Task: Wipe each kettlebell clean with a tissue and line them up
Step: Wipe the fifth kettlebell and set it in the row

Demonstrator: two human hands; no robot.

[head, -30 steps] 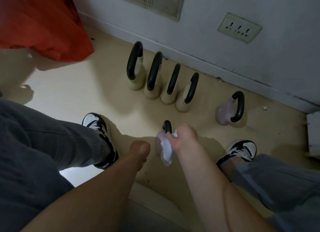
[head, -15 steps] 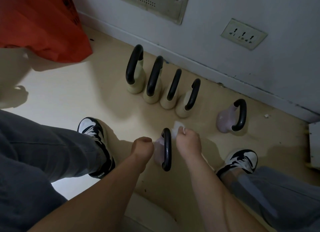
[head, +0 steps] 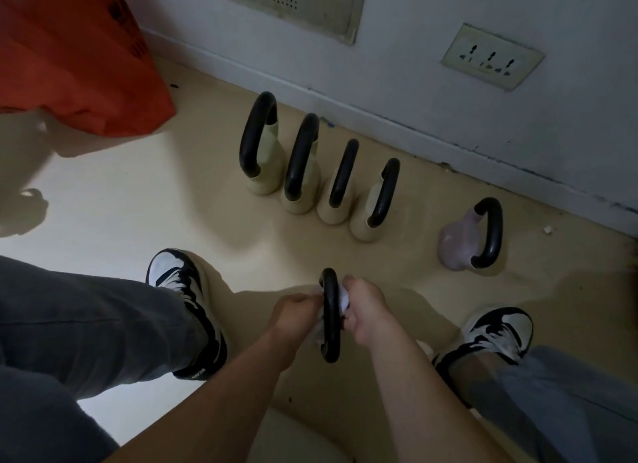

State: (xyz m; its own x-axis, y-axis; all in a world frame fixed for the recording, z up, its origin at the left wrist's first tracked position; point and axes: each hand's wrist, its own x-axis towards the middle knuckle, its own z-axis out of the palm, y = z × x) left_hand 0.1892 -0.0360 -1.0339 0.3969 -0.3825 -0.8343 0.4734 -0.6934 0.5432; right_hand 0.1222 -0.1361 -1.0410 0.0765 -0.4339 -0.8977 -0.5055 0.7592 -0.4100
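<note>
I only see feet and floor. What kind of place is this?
Probably a corner of an indoor room, maybe at home. A pale floor meets a wall with a socket, four kettlebells stand in a row by the wall, and an orange bag lies nearby.

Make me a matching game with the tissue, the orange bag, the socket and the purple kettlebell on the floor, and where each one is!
Things
1. tissue
2. orange bag
3. socket
4. purple kettlebell

Places
A. on the wall
B. standing alone, to the right of the beige kettlebells
C. in the right hand
D. in the top left corner of the picture

Pairs: 1-C, 2-D, 3-A, 4-B.
</note>
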